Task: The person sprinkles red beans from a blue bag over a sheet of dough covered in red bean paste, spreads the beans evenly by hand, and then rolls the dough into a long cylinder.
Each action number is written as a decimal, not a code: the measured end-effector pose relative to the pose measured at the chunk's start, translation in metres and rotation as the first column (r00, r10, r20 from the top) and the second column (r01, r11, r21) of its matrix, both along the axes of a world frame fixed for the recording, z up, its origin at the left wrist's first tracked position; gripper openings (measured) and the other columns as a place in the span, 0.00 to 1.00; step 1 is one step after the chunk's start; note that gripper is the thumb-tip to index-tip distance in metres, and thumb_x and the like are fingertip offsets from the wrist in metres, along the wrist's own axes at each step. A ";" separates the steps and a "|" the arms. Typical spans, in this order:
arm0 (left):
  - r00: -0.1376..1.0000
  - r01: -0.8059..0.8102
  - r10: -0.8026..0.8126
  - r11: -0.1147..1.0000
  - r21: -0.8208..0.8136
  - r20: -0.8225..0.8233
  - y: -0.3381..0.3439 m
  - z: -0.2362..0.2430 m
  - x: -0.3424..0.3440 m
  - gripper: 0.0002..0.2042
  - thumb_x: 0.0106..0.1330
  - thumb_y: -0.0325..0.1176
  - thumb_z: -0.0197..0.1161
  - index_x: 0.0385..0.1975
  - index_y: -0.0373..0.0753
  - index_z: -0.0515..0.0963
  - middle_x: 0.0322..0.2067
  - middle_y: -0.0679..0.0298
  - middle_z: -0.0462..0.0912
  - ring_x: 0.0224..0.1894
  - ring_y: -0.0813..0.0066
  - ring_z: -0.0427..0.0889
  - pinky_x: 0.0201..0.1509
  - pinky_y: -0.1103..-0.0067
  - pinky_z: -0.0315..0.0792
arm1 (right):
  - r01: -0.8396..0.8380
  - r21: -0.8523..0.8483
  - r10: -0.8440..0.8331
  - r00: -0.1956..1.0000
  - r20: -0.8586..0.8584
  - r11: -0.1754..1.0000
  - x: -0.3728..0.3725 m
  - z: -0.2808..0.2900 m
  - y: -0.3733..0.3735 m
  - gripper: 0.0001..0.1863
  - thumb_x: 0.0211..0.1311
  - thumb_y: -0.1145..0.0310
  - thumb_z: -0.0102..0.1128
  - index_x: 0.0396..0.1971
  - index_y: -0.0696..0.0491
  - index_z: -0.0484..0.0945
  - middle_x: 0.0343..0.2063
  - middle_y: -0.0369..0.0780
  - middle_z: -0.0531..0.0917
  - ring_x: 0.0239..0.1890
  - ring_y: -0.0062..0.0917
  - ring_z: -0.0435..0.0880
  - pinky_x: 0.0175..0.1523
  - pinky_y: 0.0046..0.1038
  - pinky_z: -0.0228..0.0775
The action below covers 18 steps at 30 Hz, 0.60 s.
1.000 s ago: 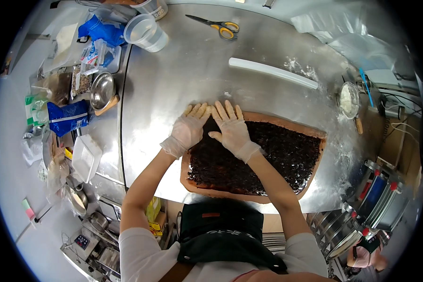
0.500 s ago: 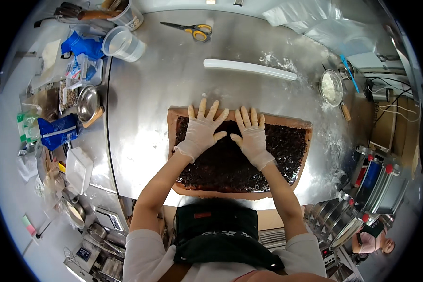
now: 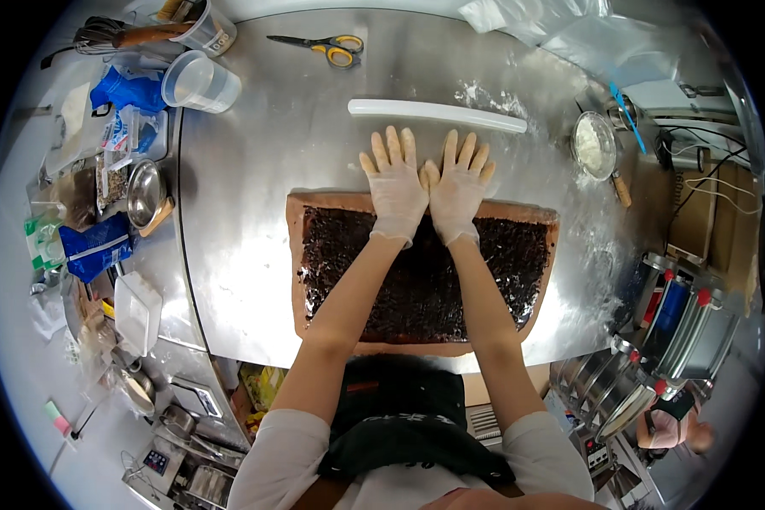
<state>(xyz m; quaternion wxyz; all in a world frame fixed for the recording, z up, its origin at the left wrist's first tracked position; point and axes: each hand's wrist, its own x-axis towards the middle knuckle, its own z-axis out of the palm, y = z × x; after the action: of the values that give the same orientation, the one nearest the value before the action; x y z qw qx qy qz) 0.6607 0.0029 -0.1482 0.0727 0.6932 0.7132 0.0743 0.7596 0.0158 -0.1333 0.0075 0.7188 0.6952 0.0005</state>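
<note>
Two blue packets (image 3: 99, 246) sit at the far left among a metal bowl (image 3: 146, 194) and a white tray (image 3: 138, 313), all beyond the dark seam in the steel table (image 3: 238, 170); the grouping probably keeps supplies within reach but off the work surface. Just right of them, near the far edge, a clear plastic tub (image 3: 201, 82) stands beside the seam. The scissors (image 3: 320, 44) lie farther right at the back, perhaps set there to keep the blades well apart from the wrists.

The brown sheet (image 3: 297, 289) lies flat in front of the person, its dark filling (image 3: 421, 297) spread to leave a bare border, which may keep the filling from spilling over the edges. The left hand (image 3: 398, 194), gloved, is flat with fingers spread, clamped on nothing, and reaches across the sheet's far border. Beyond the fingertips lies a white bar (image 3: 438, 115), seemingly put aside. The right hand (image 3: 457, 197) mirrors the left, fingers spread and empty, the thumbs meeting or nearly so. Whether either palm presses down or hovers, I cannot tell.

At the right, a strainer (image 3: 593, 146) holds white powder, apparently parked clear of both forearms.
</note>
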 end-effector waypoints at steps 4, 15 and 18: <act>0.999 -0.034 0.034 0.999 0.003 0.003 0.006 0.005 -0.022 0.36 0.70 0.50 0.50 0.73 0.38 0.52 0.72 0.48 0.54 0.73 0.41 0.51 0.73 0.46 0.46 | 0.071 -0.028 -0.073 0.995 -0.062 0.997 0.025 -0.018 -0.010 0.38 0.71 0.43 0.41 0.74 0.50 0.53 0.72 0.52 0.57 0.72 0.53 0.54 0.73 0.54 0.43; 0.982 -0.186 0.185 0.980 -0.069 -0.023 -0.001 -0.002 -0.093 0.39 0.72 0.56 0.47 0.74 0.37 0.47 0.74 0.45 0.47 0.75 0.38 0.43 0.75 0.48 0.37 | 0.025 0.053 -0.021 0.998 -0.063 0.998 0.069 -0.020 -0.013 0.38 0.70 0.45 0.47 0.73 0.50 0.54 0.70 0.55 0.58 0.70 0.57 0.55 0.71 0.55 0.46; 0.955 -0.282 0.284 0.959 -0.040 0.086 0.000 0.003 -0.117 0.39 0.71 0.54 0.50 0.75 0.39 0.46 0.74 0.44 0.46 0.75 0.39 0.43 0.75 0.47 0.37 | 0.143 0.115 -0.121 0.976 -0.181 0.983 0.101 -0.024 -0.015 0.39 0.69 0.46 0.48 0.73 0.51 0.54 0.70 0.56 0.58 0.70 0.59 0.56 0.71 0.57 0.47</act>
<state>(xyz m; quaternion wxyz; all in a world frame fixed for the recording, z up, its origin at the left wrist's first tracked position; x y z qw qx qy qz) 0.5432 0.0026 -0.1448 0.1031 0.5787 0.8020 0.1059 0.8609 0.0006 -0.1575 -0.0989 0.7597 0.6425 -0.0178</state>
